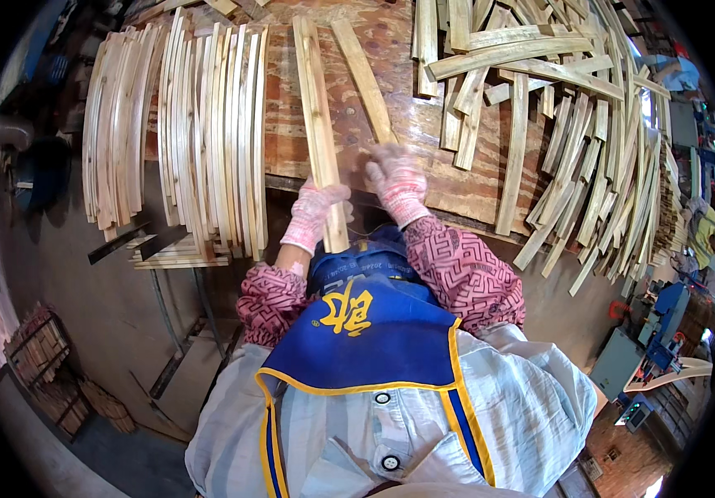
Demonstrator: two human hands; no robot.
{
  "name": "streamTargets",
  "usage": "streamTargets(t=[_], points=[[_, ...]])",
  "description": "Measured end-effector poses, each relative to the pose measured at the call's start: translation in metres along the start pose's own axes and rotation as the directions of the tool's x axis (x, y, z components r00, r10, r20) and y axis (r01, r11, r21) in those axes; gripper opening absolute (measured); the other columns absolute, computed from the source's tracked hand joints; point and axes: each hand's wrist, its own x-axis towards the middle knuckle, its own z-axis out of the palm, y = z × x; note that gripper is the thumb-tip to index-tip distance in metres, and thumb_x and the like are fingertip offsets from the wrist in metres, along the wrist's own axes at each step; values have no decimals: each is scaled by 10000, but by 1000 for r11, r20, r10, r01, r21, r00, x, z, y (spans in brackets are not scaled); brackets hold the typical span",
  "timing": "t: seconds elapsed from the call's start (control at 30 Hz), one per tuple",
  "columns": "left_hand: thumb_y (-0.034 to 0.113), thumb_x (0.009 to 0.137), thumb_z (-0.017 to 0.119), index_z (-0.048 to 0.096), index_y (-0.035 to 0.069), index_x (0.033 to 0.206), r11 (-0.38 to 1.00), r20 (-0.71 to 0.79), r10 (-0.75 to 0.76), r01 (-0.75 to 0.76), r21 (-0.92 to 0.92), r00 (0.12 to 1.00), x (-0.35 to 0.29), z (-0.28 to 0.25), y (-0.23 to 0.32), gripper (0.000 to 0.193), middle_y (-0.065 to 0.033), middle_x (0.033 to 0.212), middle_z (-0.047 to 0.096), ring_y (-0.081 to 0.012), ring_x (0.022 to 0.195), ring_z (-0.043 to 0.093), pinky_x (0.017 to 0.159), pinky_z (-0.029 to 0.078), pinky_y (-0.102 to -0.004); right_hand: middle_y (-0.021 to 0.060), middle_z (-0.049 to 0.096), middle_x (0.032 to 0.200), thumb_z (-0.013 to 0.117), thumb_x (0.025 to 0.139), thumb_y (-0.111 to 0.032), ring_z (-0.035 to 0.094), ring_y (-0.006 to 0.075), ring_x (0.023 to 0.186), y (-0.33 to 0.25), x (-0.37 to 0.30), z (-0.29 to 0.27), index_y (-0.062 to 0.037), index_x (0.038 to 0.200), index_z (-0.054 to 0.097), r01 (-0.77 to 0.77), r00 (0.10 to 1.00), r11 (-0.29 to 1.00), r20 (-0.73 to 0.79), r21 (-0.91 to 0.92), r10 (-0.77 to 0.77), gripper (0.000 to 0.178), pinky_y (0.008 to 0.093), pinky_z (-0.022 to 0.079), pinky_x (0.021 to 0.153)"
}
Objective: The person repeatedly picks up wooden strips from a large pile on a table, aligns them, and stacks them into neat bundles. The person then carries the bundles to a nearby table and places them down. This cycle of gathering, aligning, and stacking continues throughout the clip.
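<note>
The gloved left hand grips a long wooden strip close to its near end, the rest reaching forward. The blurred right hand is at the near end of a shorter strip; whether it pinches, I cannot tell. Slat stacks lie left of both hands, a loose pile right.

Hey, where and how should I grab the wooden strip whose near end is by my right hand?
Probably by its near end, from your side, with the right hand, pinching across its long edges. The strip is long and narrow, lies on the tabletop and slants away from you, so that end is closest. Your left hand holds another strip.
</note>
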Motion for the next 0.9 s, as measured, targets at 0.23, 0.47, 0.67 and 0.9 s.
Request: streamTargets(t=[0.23, 0.47, 0.67, 0.9], points=[[101, 821, 683, 556, -16, 1088, 990, -230, 131, -138, -15, 964, -5, -144, 12, 317, -87, 817, 639, -173, 677, 638, 614, 559, -319, 186, 597, 1244, 735, 757, -420, 603, 340, 1115, 57, 1, 30, -72, 1353, 475, -301, 951, 917, 150, 262, 270, 737, 414, 496, 902], [342, 744, 718, 574, 50, 1250, -6, -343, 652, 457, 890, 676, -4, -212, 93, 602, -207, 1079, 636, -317, 1024, 616, 906, 499, -421, 90, 624, 835, 472, 973, -449, 609, 192, 679, 57, -1, 27, -34, 1215, 576, -549, 831, -180, 556, 816, -14, 492, 294, 521, 588], [404, 747, 774, 548, 89, 1323, 32, -265, 852, 460, 887, 451, -17, -89, 116, 694, -166, 1298, 567, -311, 1185, 543, 1065, 395, -406, 72, 563, 807, 545, 853, -677, 549, 174, 608, 31, -10, -15, -14, 1237, 513, -507, 831, -765, 460, 397, -312, 766, 274, 531, 554], [225, 877, 645, 508, 153, 1367, 337, 184, 602, -455, 824, 777, 64, 14, 53, 514, -175, 1323, 543, -335, 1239, 511, 1051, 407, -396, 195, 560, 1030, 541, 890, -25, 590, 301, 840, 9, 14, -32, 92, 1211, 423, -521, 802, -665, 572, 534, -169, 362, 414, 536, 697]])
